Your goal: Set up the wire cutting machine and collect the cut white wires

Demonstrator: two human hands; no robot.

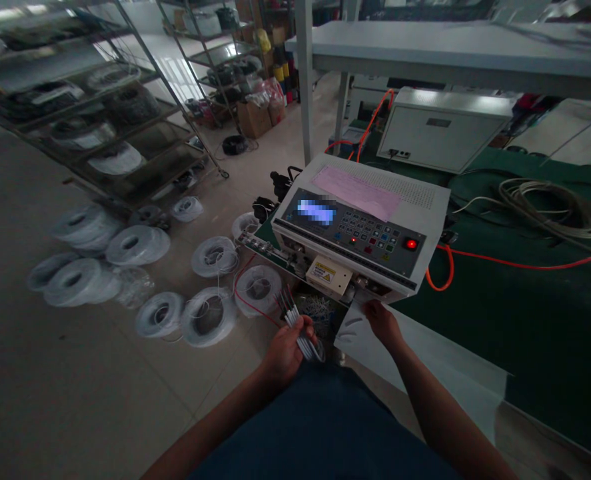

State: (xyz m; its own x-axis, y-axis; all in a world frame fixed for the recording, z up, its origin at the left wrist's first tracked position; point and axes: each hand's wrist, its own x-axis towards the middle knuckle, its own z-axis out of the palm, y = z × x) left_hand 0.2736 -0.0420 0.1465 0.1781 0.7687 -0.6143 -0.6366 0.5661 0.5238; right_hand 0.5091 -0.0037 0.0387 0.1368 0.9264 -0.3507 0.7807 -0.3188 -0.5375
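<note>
While the left hand is closed around one bundle of white cables, its strands too crowded to count, the right hand bends its fingers beside the front of one machine; whether it grips anything cannot be told. One pink sheet, one lit red button and one yellow warning label, lettering illegible, mark the machine. The bundle projects from both sides of the left hand.

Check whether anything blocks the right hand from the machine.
Nothing visible does. The right hand is at the front of the machine, over the white tray; the left hand, holding white cables, is further left.
</note>
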